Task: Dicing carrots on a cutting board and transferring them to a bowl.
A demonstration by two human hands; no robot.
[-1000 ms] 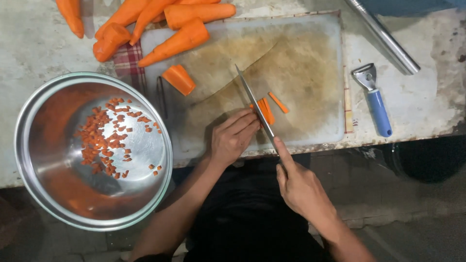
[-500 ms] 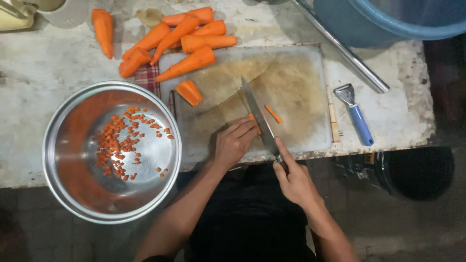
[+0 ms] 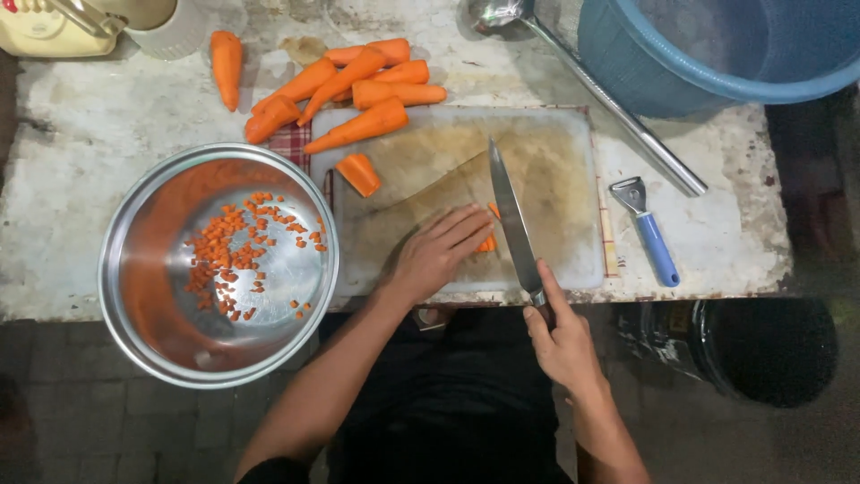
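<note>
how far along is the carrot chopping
Done: a scatter of small diced carrot lies in the steel bowl. In hand: the left hand pins carrot strips on the cutting board while the right hand holds the knife. Left: a half piece and a pile of whole carrots.

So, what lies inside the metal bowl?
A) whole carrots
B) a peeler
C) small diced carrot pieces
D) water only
C: the bowl holds small diced carrot pieces, while the whole carrots lie on the table beyond the board and the peeler lies to the board's right.
</note>
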